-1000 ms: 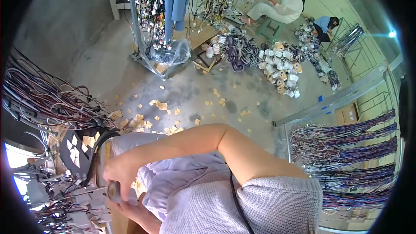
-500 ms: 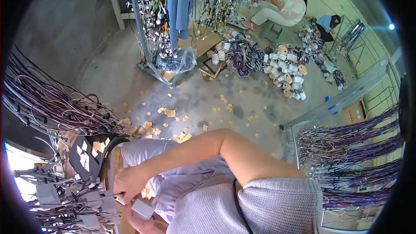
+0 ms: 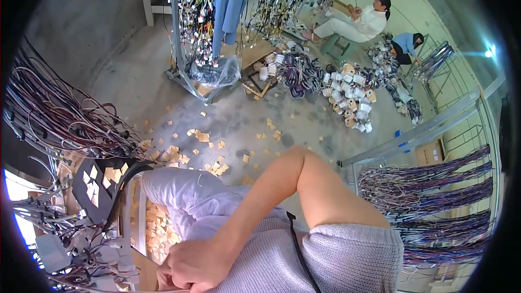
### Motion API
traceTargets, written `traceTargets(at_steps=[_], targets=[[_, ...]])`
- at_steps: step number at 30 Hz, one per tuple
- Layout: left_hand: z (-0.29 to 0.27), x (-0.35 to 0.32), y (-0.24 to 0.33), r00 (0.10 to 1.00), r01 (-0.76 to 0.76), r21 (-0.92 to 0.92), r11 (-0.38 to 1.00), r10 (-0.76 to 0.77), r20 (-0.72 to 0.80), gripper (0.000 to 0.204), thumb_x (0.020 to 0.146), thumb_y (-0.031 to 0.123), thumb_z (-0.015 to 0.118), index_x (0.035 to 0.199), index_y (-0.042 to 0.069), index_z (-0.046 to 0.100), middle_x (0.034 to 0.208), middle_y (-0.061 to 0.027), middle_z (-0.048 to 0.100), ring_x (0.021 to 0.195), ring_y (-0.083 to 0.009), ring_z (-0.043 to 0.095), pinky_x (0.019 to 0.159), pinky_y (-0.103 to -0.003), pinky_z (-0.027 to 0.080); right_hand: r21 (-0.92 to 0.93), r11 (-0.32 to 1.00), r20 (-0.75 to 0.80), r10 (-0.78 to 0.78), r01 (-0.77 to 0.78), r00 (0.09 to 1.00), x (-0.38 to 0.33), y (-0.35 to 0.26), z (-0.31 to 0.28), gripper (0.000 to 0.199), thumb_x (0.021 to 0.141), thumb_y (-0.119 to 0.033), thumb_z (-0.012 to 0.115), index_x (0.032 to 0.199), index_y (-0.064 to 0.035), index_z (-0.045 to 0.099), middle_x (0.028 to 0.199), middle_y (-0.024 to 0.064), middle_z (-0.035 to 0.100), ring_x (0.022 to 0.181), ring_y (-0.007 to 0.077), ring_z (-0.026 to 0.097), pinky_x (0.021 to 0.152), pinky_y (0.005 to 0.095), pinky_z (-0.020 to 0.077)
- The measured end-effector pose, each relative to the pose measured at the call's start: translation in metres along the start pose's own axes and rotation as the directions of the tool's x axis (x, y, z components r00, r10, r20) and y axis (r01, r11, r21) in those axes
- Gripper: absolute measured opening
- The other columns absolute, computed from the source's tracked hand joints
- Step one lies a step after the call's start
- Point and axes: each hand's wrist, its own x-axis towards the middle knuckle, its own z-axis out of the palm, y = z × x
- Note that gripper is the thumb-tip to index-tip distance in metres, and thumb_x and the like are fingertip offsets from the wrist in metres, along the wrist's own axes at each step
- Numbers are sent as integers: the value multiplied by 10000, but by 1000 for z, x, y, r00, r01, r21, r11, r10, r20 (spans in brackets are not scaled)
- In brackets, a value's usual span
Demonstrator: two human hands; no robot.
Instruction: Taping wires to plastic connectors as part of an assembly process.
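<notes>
while the right hand [image 3: 191,265] sits low at the frame's bottom edge, its fingers are curled in tight against the palm, knuckles toward the camera. whether they pinch anything i cannot tell, since the edge of the picture cuts off the fingertips. the left hand is not in view.

nearest to that fist is the tangle of grey wires and white connector blocks [image 3: 57,249], just beside it on the person's left, at the lower-left corner of the view. judging by this, the work in hand is close fingertip handling of 1 connector or lead from that cluster, and the hand looks mid-step rather than finished. the next move would call for keeping the curled fingers near the blocks and sorting 1 lead from its neighbours without dragging the rest.

the right arm comes in from the lower right in a grey knit sleeve [image 3: 353,255]. its elbow [image 3: 298,157] is raised and sharply bent, and the bare forearm slopes down and left across a pale lilac cloth [image 3: 184,195].

a black board with tan squares [image 3: 100,184] stands near the cluster, below a long bundle of dark wires [image 3: 54,114]. tan paper scraps [image 3: 206,144] litter the concrete floor [image 3: 108,32], and 2 seated people [image 3: 358,21] work well apart at the far side.
</notes>
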Motion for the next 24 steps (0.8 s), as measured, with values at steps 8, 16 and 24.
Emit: traceTargets(at_steps=[8,16,24], targets=[[-37,1,-12,913,-266,-62,962,272,304,217,784,193,657,916,44,570,895,-74,561,746,-169,536,659,-328,452,583,812,353,-238,-14,905,0,-2,-22,251,827,-281,670,751,-41,681,728,136,650,689,256,624,619,373,471],[-45,7,-7,913,-402,43,914,398,90,225,738,83,616,933,-29,622,994,-183,613,917,-282,602,782,-384,483,790,462,367,171,-404,914,-48,63,-74,311,903,-287,639,833,15,660,946,122,640,831,180,585,758,299,459],[0,11,-31,837,-75,258,963,202,-509,297,963,192,502,1160,-19,574,999,-139,603,913,-183,561,829,-281,430,885,189,384,220,-426,897,-45,127,-52,434,926,-423,532,725,-39,545,914,182,624,817,237,593,683,327,495]])
